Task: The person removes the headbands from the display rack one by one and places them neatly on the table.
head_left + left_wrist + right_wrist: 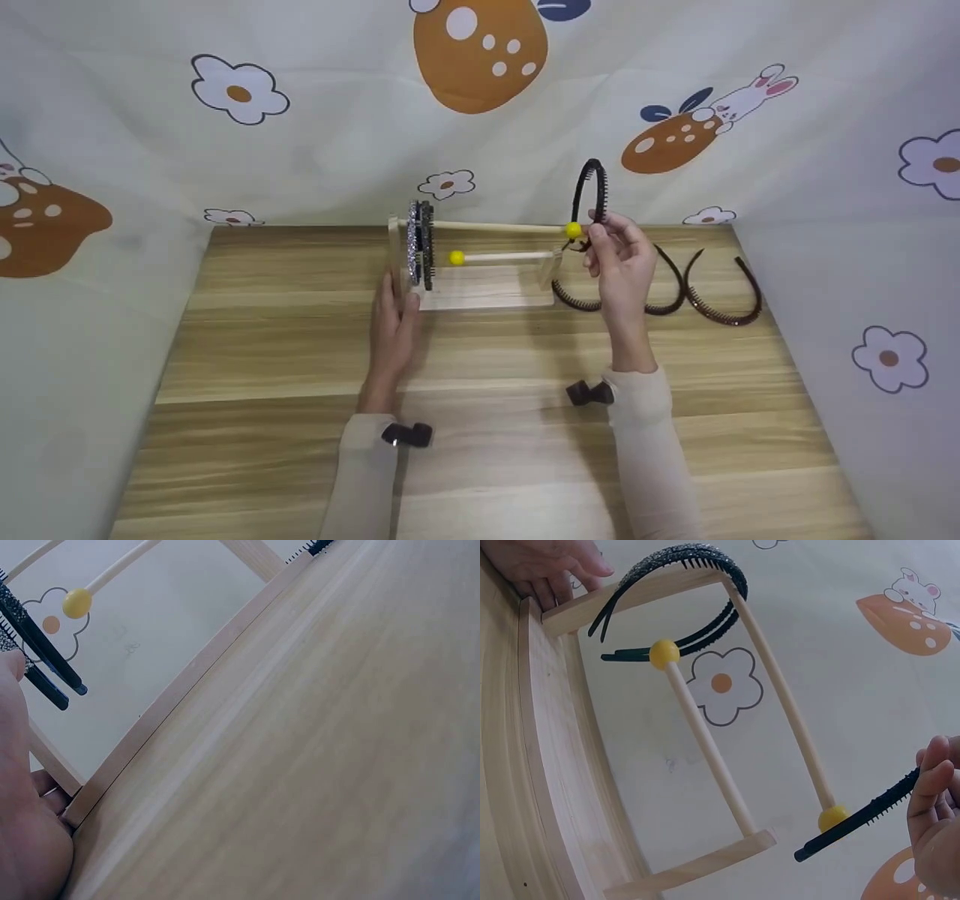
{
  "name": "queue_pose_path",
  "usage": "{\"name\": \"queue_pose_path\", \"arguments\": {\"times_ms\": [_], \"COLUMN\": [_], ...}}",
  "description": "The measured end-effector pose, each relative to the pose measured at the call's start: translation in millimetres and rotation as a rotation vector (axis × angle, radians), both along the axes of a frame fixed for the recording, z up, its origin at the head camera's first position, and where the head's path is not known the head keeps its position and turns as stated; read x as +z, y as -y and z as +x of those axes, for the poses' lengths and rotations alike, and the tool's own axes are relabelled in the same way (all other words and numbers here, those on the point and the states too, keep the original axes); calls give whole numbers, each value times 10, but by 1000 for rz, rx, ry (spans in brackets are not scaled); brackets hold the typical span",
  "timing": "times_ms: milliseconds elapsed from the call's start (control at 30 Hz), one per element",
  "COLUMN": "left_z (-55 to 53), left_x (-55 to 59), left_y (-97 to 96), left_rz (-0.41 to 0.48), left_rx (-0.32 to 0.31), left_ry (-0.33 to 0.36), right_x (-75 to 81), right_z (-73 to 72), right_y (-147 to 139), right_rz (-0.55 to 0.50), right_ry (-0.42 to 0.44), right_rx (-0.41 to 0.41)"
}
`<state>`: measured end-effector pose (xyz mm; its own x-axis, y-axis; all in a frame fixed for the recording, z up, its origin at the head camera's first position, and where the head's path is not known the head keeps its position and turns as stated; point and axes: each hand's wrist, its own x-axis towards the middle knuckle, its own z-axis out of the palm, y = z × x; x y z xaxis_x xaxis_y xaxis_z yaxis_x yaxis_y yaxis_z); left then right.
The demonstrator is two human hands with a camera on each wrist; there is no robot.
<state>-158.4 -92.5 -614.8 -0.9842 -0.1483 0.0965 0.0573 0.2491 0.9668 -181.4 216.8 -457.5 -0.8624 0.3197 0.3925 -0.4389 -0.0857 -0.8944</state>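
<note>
At left, left hand [394, 330] holding the left end of a wooden stand [487, 292], thumb on the near side. Just right of the thumb, two sparkly headbands [413, 240] hung side by side on the long top stick [495, 226]. Next, the lower stick [510, 256], with a yellow ball [457, 258] at its left tip. Farther right, another yellow ball [573, 230] at the right tip of the top stick, which way: left to right. Right by that ball, a black headband [601, 187], standing up, pinched by thumb and fingers of the right hand [626, 266]. From those fingers, most of the band upward, the ball just to the left. Right hand much nearer that tip. Ball inside the loop or only beside it: hard to tell. Far right, more dark headbands [739, 322] flat on the table [495, 450]. No brands, labels or writing to read.
</note>
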Motion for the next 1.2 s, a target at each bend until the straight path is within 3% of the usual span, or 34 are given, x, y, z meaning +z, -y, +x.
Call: {"name": "queue_pose_path", "arguments": {"times_ms": [600, 1200], "left_z": [5, 17], "left_x": [21, 7], "left_y": [-7, -8], "left_rz": [6, 11], "left_rx": [6, 7], "left_ry": [11, 26], "right_x": [-174, -453], "right_z": [37, 195], "right_y": [-299, -645], "right_rz": [9, 141], "right_ry": [73, 129], "right_rx": [-19, -21]}}
